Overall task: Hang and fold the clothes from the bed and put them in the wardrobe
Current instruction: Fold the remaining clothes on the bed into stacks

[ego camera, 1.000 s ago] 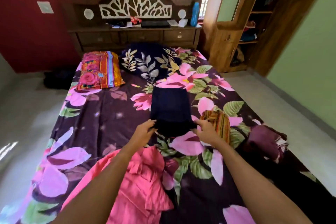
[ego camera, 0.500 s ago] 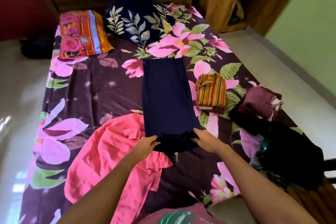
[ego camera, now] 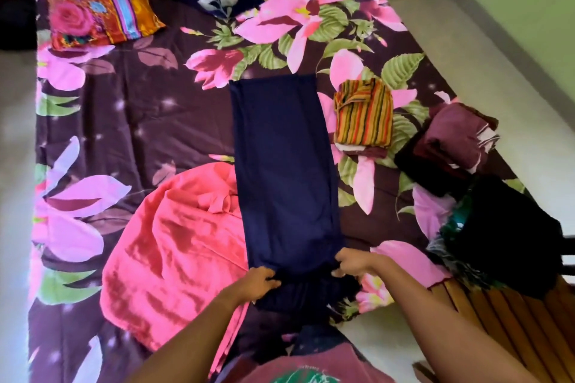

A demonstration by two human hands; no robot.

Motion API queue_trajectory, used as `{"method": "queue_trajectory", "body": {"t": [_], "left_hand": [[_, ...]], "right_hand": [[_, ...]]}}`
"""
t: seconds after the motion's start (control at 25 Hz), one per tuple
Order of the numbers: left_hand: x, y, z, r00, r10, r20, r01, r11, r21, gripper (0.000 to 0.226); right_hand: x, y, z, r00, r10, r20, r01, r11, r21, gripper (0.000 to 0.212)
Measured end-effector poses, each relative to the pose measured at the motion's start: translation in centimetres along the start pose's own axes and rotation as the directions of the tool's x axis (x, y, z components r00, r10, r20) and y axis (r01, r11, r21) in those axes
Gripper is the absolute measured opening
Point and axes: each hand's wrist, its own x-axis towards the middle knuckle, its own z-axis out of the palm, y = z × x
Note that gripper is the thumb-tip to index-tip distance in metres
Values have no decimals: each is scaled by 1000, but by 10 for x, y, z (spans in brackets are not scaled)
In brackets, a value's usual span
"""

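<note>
Gripping the near end of the long navy garment (ego camera: pixel 284 171), the left hand (ego camera: pixel 253 283) and right hand (ego camera: pixel 353 263) each pinch one corner, fingers curled round the cloth, low in the middle of the frame. The garment lies flat in a narrow strip up the centre of the bed (ego camera: pixel 124 121), its left edge overlapping a crumpled pink garment (ego camera: pixel 174 252). Right of it sit a folded striped cloth (ego camera: pixel 364 115) and — further right — a maroon pile (ego camera: pixel 457 140).
</note>
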Motion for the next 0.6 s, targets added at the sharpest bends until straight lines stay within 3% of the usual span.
{"method": "queue_trajectory", "body": {"t": [0.12, 0.24, 0.32, 0.4, 0.48, 0.6], "left_hand": [[36, 16, -43, 982, -27, -185, 2, 991, -133, 29], [72, 31, -86, 876, -20, -481, -118, 960, -255, 52], [91, 33, -94, 809, -14, -587, -133, 969, -208, 58], [104, 28, -78, 822, 29, -569, -129, 982, -135, 50], [112, 17, -48, 887, 110, -449, -149, 988, -52, 47], [117, -9, -5, 964, 133, -230, -98, 982, 159, 64]], "right_hand": [[27, -9, -44, 992, 3, -124, 23, 977, 212, 13], [63, -17, -78, 902, 25, -431, 92, 964, 248, 38], [83, -21, -79, 864, 36, -503, 88, 971, 220, 52], [100, -18, -60, 868, -59, -493, 149, 978, 147, 42], [115, -7, -31, 877, -158, -453, 188, 982, 21, 31], [131, 14, 8, 913, -212, -350, 170, 974, -148, 42]]}}
